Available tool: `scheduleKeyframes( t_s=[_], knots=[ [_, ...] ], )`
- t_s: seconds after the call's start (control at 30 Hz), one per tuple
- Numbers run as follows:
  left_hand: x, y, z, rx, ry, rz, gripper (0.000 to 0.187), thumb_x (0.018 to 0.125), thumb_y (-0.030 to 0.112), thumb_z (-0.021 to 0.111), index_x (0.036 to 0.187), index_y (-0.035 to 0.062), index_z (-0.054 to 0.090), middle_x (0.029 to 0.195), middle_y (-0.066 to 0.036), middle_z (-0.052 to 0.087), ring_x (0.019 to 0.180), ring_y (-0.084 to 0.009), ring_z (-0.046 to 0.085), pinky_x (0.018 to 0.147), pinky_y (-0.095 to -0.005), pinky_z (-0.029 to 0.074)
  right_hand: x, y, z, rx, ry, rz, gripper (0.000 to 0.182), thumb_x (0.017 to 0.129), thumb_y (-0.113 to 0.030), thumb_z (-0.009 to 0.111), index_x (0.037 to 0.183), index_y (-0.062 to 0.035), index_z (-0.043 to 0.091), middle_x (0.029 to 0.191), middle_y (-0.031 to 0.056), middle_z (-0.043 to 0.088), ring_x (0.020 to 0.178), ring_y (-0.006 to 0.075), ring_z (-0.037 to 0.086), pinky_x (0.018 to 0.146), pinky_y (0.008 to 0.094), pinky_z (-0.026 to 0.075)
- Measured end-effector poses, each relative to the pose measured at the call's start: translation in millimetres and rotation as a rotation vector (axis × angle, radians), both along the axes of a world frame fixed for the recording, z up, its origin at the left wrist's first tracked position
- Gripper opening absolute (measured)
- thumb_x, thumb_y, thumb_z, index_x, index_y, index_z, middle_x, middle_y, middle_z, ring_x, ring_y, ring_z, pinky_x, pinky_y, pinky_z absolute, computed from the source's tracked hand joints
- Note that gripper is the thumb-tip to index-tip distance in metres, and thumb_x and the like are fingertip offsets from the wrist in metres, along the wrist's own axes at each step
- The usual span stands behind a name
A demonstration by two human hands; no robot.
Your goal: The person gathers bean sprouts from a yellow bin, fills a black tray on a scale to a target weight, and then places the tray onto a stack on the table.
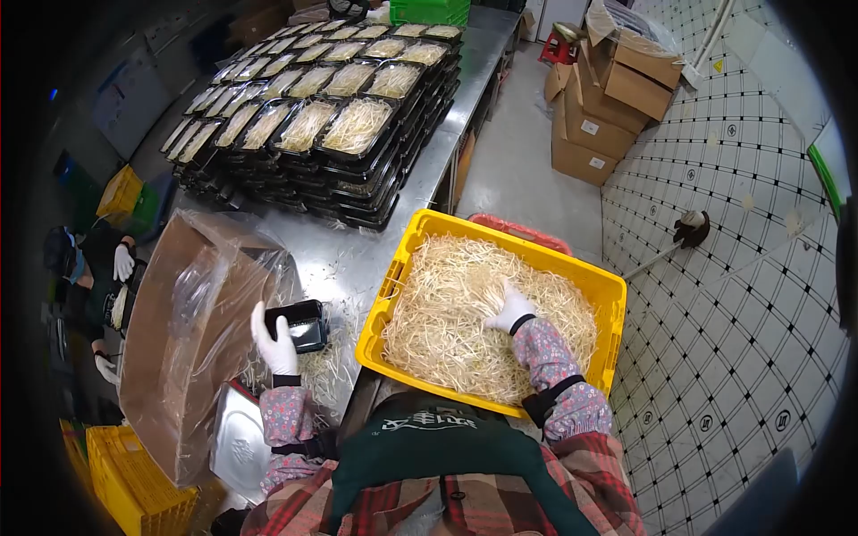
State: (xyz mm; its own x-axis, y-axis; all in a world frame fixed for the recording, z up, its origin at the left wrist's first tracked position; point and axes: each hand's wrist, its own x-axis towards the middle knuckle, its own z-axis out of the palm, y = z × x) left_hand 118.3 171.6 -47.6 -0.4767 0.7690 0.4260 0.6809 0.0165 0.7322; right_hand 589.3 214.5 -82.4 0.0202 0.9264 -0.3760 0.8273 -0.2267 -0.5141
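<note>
A yellow crate (617,308) full of pale bean sprouts (447,339) stands in front of me on the right. My right hand (512,311), in a white glove, is down in the heap with fingers closed around a clump of sprouts. To the left, my gloved left hand (275,344) has the edge of a small black plastic tray (308,329) between thumb and fingers. No sprouts show inside that tray. Loose sprouts are scattered on the steel table (335,263) around it.
Stacked black trays filled with sprouts (357,125) cover the far table. A plastic-lined cardboard box (183,313) stands left of my left hand. Cardboard boxes (608,107) sit beyond the aisle. Another person's gloved hand (123,263) is at far left; yellow crates (138,478) lie lower left.
</note>
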Motion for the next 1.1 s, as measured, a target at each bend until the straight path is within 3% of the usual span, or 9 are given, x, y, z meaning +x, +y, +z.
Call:
scheduleKeyframes(
  t_s=[0.1,0.17,0.33,0.4,0.5,0.6,0.7,0.9,1.1],
  knots=[
    [-61,-12,-48,-0.066,0.111,0.327,0.058,0.084,0.015,0.066,0.136,0.0013,0.044,0.137,-0.019,0.045,0.126,-0.0319,0.043,0.109,-0.0411,0.031,-20,-32,8,0.077,-0.146,0.079,0.103,0.056,-0.035,0.083,0.142,-0.0041,0.035,0.126,0.0211,0.055,0.116,0.0325,0.054,0.1,0.037,0.043],
    [-95,-17,-94,-0.187,-0.234,0.458,0.068,0.084,0.022,0.07,0.137,-0.0057,0.038,0.139,-0.021,0.043,0.127,-0.0323,0.043,0.108,-0.0399,0.032,-11,-49,-9,0.173,-0.025,0.082,0.1,0.056,-0.035,0.082,0.14,-0.0044,0.038,0.123,0.0203,0.057,0.113,0.0325,0.056,0.099,0.0373,0.044],
    [-99,-15,-129,-0.056,-0.883,0.375,0.055,0.08,0.021,0.073,0.121,-0.0102,0.055,0.117,-0.021,0.062,0.11,-0.0299,0.057,0.099,-0.0367,0.04,9,-54,15,0.202,0.167,-0.036,0.09,0.057,-0.032,0.081,0.135,-0.0062,0.045,0.115,0.0181,0.063,0.106,0.0323,0.061,0.094,0.0377,0.047],
    [-149,-5,-202,-0.186,-0.716,0.44,0.044,0.078,0.017,0.073,0.112,-0.0087,0.061,0.108,-0.018,0.066,0.1,-0.0268,0.059,0.093,-0.0349,0.043,26,-48,-10,0.234,0.299,-0.044,0.09,0.056,-0.033,0.081,0.135,-0.0068,0.046,0.114,0.0181,0.064,0.106,0.0322,0.061,0.094,0.0375,0.047],
    [-116,-7,-169,-0.266,-0.556,0.489,0.03,0.077,0.013,0.071,0.098,-0.0066,0.066,0.099,-0.013,0.067,0.09,-0.0199,0.06,0.085,-0.0323,0.047,37,-42,4,0.234,0.388,-0.021,0.091,0.055,-0.035,0.082,0.133,-0.0059,0.047,0.112,0.0185,0.064,0.105,0.0318,0.062,0.093,0.0366,0.047],
    [-67,-2,-117,0.306,-0.879,0.506,0.023,0.078,0.01,0.071,0.095,-0.0037,0.063,0.091,-0.008,0.063,0.09,-0.0172,0.059,0.082,-0.0304,0.047,45,-26,17,0.192,0.204,0.048,0.091,0.056,-0.036,0.081,0.132,-0.0004,0.046,0.111,0.02,0.064,0.104,0.0331,0.062,0.093,0.0369,0.047],
    [-47,3,-96,0.366,-0.772,0.469,0.022,0.082,0.008,0.069,0.1,-0.0027,0.062,0.097,-0.008,0.063,0.09,-0.0166,0.058,0.084,-0.0293,0.047,46,-13,29,0.192,0.281,0.109,0.095,0.055,-0.038,0.081,0.134,0.0004,0.044,0.111,0.0207,0.064,0.106,0.034,0.061,0.093,0.0376,0.048],
    [61,10,29,0.441,-0.213,0.158,0.047,0.091,0.011,0.058,0.134,-0.0011,0.042,0.135,-0.017,0.044,0.127,-0.027,0.041,0.108,-0.0382,0.031,-15,8,116,0.123,-0.186,0.32,0.092,0.059,-0.031,0.077,0.138,-0.0033,0.041,0.107,0.0207,0.065,0.098,0.0324,0.064,0.088,0.0393,0.05],
    [121,-24,120,0.449,0.463,-0.017,0.06,0.085,0.019,0.062,0.139,0.0053,0.039,0.146,-0.02,0.031,0.136,-0.0405,0.028,0.109,-0.0503,0.026,-138,13,151,0.425,-0.344,0.608,0.088,0.058,-0.032,0.079,0.133,-0.0036,0.044,0.103,0.0223,0.065,0.097,0.0335,0.064,0.083,0.0416,0.051]
  ],
)
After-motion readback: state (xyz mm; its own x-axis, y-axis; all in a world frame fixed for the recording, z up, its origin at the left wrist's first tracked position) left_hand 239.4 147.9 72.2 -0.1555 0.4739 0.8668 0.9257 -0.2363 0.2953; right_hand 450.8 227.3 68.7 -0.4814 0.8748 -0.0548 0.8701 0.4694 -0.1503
